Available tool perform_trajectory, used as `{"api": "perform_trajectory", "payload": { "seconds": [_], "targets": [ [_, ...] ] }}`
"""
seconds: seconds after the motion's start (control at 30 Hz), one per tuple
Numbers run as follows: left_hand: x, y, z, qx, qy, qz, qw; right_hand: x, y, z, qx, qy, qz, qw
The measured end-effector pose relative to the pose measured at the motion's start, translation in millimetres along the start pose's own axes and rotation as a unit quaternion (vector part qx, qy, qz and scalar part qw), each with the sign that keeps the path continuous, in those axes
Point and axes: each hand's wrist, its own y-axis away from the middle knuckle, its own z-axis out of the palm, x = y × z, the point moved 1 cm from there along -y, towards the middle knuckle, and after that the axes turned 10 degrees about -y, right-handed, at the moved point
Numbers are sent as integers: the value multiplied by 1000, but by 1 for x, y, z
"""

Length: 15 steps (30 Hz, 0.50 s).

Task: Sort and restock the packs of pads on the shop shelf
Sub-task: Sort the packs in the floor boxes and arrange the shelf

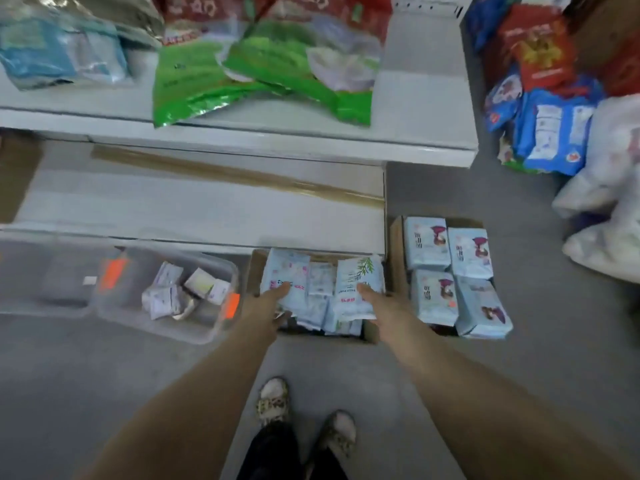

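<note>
Both bare arms reach down into an open cardboard box on the grey floor, just in front of the lowest white shelf; the box holds pale packs of pads, some upright and some lying flat. The left hand grasps a pale blue pack at the box's left side, fingers on its face and thumb tucked under its near edge. The right hand lies with fingers stretched on a leaf-printed pack at the right side (blur hides whether it grips or merely rests). Just right of it, a second box carries four blue packs in two rows; to the left, a clear tub holds small wrapped pads. Green bags lie on the upper shelf.
</note>
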Motion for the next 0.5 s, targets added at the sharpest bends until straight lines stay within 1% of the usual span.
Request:
{"api": "perform_trajectory", "payload": {
  "seconds": [0.07, 0.17, 0.3, 0.4, 0.5],
  "targets": [
    [-20, -30, 1, 12, -17, -23, 1000, 33, -40, 2, 16, -14, 32, 999],
    [-51, -77, 7, 13, -53, -41, 998, 65, -87, 8, 52, -18, 37, 998],
    [-86, -138, 18, 66, -118, -58, 989, 88, -139, 25, 87, -41, 46, 994],
    [-102, -182, 27, 86, -117, -76, 986, 98, -176, 37, 86, -47, 48, 994],
    [-106, -225, 33, 97, -167, -60, 979, 102, -213, 44, 84, -41, 59, 994]
  ]
}}
